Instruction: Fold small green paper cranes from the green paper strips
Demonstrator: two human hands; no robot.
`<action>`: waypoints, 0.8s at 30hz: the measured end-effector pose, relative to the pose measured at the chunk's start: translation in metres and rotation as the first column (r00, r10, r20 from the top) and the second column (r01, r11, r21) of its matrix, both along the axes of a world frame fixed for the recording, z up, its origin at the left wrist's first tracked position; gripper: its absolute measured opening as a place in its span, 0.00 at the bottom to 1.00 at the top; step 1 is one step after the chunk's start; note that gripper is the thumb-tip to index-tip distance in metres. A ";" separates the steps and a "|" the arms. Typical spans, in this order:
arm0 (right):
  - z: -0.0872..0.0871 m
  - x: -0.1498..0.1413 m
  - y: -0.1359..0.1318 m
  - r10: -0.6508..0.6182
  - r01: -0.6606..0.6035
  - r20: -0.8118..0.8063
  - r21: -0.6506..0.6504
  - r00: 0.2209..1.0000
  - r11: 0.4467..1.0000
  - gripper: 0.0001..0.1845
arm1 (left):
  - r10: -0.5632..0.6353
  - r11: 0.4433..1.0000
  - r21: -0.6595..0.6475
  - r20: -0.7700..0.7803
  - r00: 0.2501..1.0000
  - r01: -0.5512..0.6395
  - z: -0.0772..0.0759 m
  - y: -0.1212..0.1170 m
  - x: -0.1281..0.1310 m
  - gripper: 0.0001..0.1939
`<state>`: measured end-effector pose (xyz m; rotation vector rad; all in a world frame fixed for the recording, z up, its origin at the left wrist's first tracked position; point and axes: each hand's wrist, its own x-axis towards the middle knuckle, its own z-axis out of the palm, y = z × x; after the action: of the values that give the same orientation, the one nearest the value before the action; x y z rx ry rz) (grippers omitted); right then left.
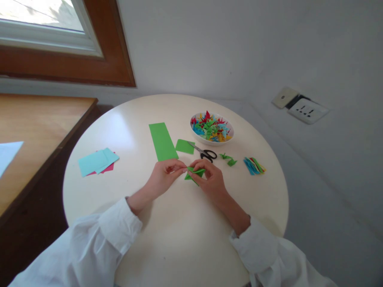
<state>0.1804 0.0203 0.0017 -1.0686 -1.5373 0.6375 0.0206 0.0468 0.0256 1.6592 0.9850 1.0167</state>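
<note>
A small piece of folded green paper (194,173) is pinched between both hands at the middle of the round white table (167,239). My left hand (163,175) grips its left tip with closed fingers. My right hand (209,179) holds its right side, fingers curled over it. Just beyond the hands lie a long green paper strip (162,140), a smaller green square (184,146) and black-handled scissors (205,152).
A white bowl (212,128) full of colourful folded paper shapes stands behind the scissors. Two small green folded pieces (228,159) and a stack of coloured strips (254,165) lie at right. Light blue and pink sheets (98,161) lie at left. A wooden desk (36,131) adjoins the table.
</note>
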 end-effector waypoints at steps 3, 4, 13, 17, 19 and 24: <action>0.005 0.000 -0.001 -0.015 0.015 0.028 0.000 0.999 1.000 0.06 | 0.017 1.000 0.009 -0.011 1.000 -0.017 0.000 0.000 0.000 0.07; 0.006 0.000 -0.001 -0.018 0.018 0.035 -0.006 0.999 1.000 0.05 | 0.021 1.000 0.009 -0.014 1.000 -0.021 -0.001 0.000 0.000 0.07; 0.004 0.001 -0.001 -0.050 0.045 0.092 0.046 0.995 0.998 0.04 | 0.034 0.999 -0.023 0.003 0.999 -0.034 -0.002 0.000 0.001 0.06; 0.003 0.002 -0.001 -0.074 0.045 0.176 0.165 0.982 0.985 0.03 | -0.030 0.991 -0.125 0.084 0.996 0.040 -0.002 0.001 0.002 0.06; 0.003 0.003 -0.001 -0.077 0.030 0.214 0.215 0.974 0.976 0.03 | -0.072 0.985 -0.151 0.110 0.991 0.088 -0.003 0.001 0.002 0.07; 0.004 0.003 -0.001 -0.081 0.012 0.254 0.263 0.964 0.965 0.04 | -0.100 0.988 -0.110 0.082 0.992 0.109 -0.005 0.001 0.002 0.08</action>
<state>0.1831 0.0195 0.0054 -1.0134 -1.7631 0.2563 0.0225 0.0478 0.0206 1.5507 0.8805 0.9300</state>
